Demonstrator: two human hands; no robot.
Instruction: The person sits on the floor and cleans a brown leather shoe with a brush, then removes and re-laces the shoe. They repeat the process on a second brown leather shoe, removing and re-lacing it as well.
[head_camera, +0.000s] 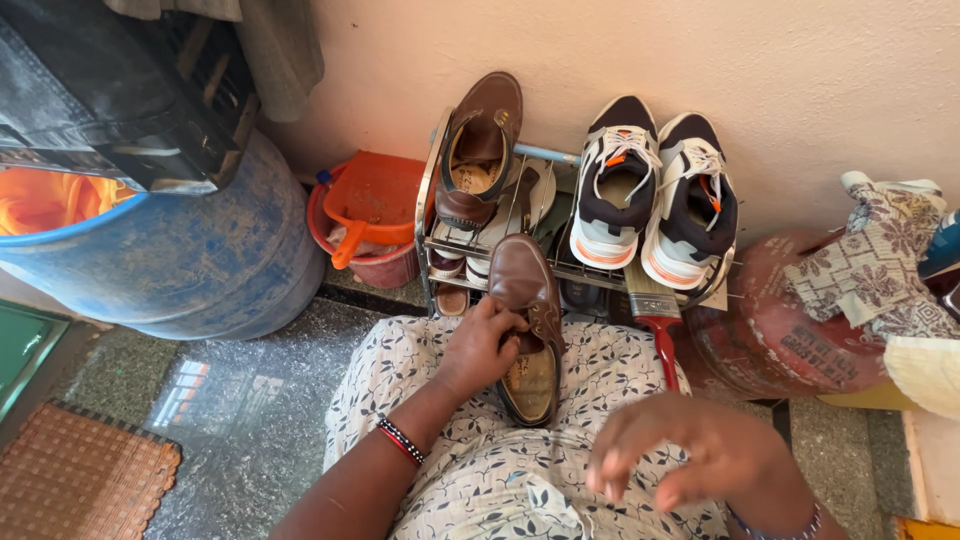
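The right hand (690, 450) is nearest, blurred, its fingers loosely spread and holding nothing. Beyond it the left hand (485, 345) has its fingers closed around the side of a brown leather shoe (528, 330). The shoe rests on the person's lap; its long axis runs away from the body, with the toe pointing to the metal shoe rack (440, 245). Further, a second brown shoe (482, 150) and two sneakers (655, 190) stand on the rack against the wall, and a red-handled brush (660, 320) hangs below them.

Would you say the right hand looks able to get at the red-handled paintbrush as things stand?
Probably yes: the right hand is empty and open, and the paintbrush lies just ahead of it with nothing between them.
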